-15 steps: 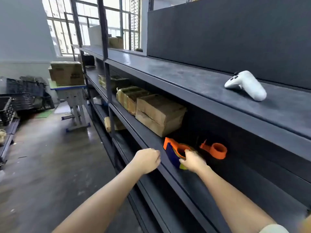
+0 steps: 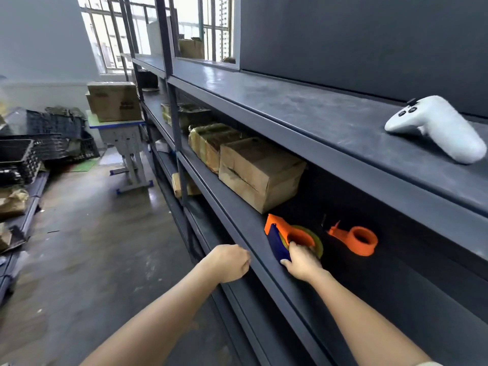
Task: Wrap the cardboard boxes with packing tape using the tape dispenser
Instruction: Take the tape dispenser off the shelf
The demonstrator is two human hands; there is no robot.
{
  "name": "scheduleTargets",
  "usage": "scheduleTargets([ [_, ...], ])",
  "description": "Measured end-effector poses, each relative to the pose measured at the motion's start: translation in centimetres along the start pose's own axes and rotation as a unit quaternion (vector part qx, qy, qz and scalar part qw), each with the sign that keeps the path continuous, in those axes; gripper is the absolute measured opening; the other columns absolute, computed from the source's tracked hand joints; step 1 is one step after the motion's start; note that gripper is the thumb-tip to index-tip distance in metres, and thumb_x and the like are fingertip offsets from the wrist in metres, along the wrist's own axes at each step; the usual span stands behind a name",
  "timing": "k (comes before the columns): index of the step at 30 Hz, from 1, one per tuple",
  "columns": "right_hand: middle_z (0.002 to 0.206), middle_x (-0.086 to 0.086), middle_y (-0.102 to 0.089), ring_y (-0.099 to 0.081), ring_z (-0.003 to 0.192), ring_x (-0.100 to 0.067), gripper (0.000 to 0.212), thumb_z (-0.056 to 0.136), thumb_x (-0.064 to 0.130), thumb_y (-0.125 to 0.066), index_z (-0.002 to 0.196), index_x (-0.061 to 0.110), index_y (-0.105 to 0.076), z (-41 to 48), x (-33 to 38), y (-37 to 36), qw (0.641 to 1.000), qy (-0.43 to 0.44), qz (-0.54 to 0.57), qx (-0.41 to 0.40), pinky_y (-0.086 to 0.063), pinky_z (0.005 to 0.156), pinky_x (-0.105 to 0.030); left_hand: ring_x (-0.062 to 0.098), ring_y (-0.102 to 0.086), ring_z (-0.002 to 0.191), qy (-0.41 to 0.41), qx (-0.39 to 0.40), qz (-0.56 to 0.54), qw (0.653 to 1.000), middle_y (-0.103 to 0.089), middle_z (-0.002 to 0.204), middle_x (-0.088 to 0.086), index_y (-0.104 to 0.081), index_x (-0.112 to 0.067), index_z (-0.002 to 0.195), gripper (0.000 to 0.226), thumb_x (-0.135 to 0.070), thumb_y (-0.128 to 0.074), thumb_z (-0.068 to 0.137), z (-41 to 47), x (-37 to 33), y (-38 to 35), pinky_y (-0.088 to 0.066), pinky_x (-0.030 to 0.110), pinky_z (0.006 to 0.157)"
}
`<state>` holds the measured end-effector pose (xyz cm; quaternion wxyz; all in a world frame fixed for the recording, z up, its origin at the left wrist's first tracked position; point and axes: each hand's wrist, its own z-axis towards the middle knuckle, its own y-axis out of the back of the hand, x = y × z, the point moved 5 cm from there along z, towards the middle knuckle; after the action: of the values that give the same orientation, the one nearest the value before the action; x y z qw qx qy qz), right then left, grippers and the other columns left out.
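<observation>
Orange-and-blue tape dispenser (image 2: 280, 233) stood on the shelf (image 2: 245, 223), near the closest cardboard box (image 2: 260, 173). The right grip (image 2: 301, 262) grasped it round the roll, probably to lift it out, while the left grip (image 2: 228, 262) hovered clenched and empty at the shelf's edge.

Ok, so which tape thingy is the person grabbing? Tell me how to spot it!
Look at the dark grey shelving unit, on the shelf below the white game controller, just right of the nearest cardboard box. Two tape dispensers lie there; the right hand grips the left tape dispenser. Unlike its all-orange neighbour, it has a blue part and a yellowish tape roll.
</observation>
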<state>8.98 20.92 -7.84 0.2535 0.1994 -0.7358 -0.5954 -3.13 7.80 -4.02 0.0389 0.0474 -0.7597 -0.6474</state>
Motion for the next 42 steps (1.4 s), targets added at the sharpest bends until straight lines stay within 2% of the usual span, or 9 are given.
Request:
scheduleTargets([
  [7,0.136,-0.013,-0.049,-0.045,0.128,-0.029,0.051,0.094,0.035,-0.053,0.134,0.006,-0.039,0.0,1.3,0.5,0.999,-0.019,0.041,-0.008,-0.034,0.107,-0.038,0.026,-0.059,0.096,0.025,-0.049,-0.016,0.998,-0.064,0.104,0.007,-0.059,-0.01,0.105,0.033,-0.023,-0.03,0.097,-0.4,1.2,0.4,-0.041,0.031,0.072],
  [11,0.109,-0.01,-0.058,-0.056,0.109,-0.029,0.033,0.094,0.035,-0.055,0.111,0.007,-0.049,-0.6,4.3,1.2,0.986,0.033,0.165,-0.01,-0.043,0.091,-0.035,0.026,-0.058,0.104,0.084,-0.069,-0.065,0.992,-0.064,0.111,0.007,-0.058,-0.01,0.113,0.035,-0.026,-0.03,0.099,-1.8,2.5,0.8,-0.047,0.033,0.081],
  [14,0.113,-0.01,-0.06,-0.057,0.107,-0.025,0.037,0.092,0.029,-0.059,0.117,0.003,-0.051,-1.5,7.8,1.8,0.956,0.083,0.282,0.009,-0.046,0.09,-0.034,0.027,-0.059,0.101,0.14,-0.09,-0.136,0.977,-0.064,0.107,0.009,-0.058,-0.008,0.107,0.04,-0.034,-0.028,0.101,-3.4,3.8,0.9,-0.046,0.034,0.08],
  [19,0.111,-0.001,-0.061,-0.058,0.097,-0.01,0.031,0.094,0.016,-0.057,0.123,0.007,-0.051,-4.4,14.5,3.3,0.884,0.183,0.424,0.067,-0.046,0.076,-0.012,0.031,-0.056,0.108,0.254,-0.136,-0.334,0.897,-0.062,0.114,0.015,-0.057,-0.007,0.112,0.051,-0.044,-0.025,0.1,-7.3,7.3,1.1,-0.041,0.036,0.091],
  [24,0.1,0.006,-0.06,-0.057,0.088,0.0,0.031,0.095,0.017,-0.055,0.123,0.005,-0.049,-6.6,21.2,2.7,0.827,0.252,0.48,0.146,-0.045,0.071,-0.007,0.027,-0.061,0.088,0.313,-0.203,-0.555,0.743,-0.067,0.101,0.017,-0.065,-0.005,0.095,0.057,-0.05,-0.032,0.097,-12.1,11.0,-0.1,-0.046,0.04,0.089],
  [28,0.101,0.002,-0.058,-0.057,0.091,-0.009,0.024,0.097,0.021,-0.052,0.118,0.009,-0.049,-7.8,26.6,1.8,0.834,0.315,0.425,0.158,-0.046,0.067,-0.012,0.027,-0.057,0.084,0.364,-0.25,-0.598,0.669,-0.063,0.092,0.016,-0.059,-0.012,0.077,0.042,-0.041,-0.037,0.099,-16.4,13.7,-0.6,-0.047,0.043,0.084],
  [34,0.108,-0.004,-0.061,-0.058,0.1,-0.019,0.033,0.096,0.038,-0.049,0.115,0.01,-0.053,-8.6,32.0,0.6,0.86,0.391,0.284,0.167,-0.046,0.083,-0.032,0.027,-0.059,0.089,0.432,-0.306,-0.595,0.605,-0.063,0.094,0.013,-0.059,-0.006,0.096,0.036,-0.034,-0.038,0.101,-21.2,16.7,-1.9,-0.049,0.039,0.085],
  [39,0.086,-0.002,-0.049,-0.046,0.082,-0.02,0.034,0.103,0.037,-0.029,0.075,0.019,-0.039,-7.7,34.5,-0.1,0.86,0.455,0.166,0.158,-0.039,0.078,-0.036,0.024,-0.053,0.082,0.483,-0.332,-0.55,0.595,-0.059,0.088,0.013,-0.058,-0.001,0.092,0.042,-0.031,-0.03,0.103,-23.4,19.2,-3.6,-0.037,0.031,0.067],
  [42,0.086,-0.005,-0.048,-0.044,0.084,-0.023,0.034,0.103,0.034,-0.028,0.077,0.015,-0.038,-6.2,36.1,-0.1,0.86,0.482,0.126,0.112,-0.035,0.078,-0.036,0.024,-0.049,0.076,0.51,-0.342,-0.513,0.6,-0.055,0.078,0.011,-0.054,-0.004,0.078,0.044,-0.033,-0.03,0.102,-24.0,21.2,-4.7,-0.031,0.031,0.062],
])
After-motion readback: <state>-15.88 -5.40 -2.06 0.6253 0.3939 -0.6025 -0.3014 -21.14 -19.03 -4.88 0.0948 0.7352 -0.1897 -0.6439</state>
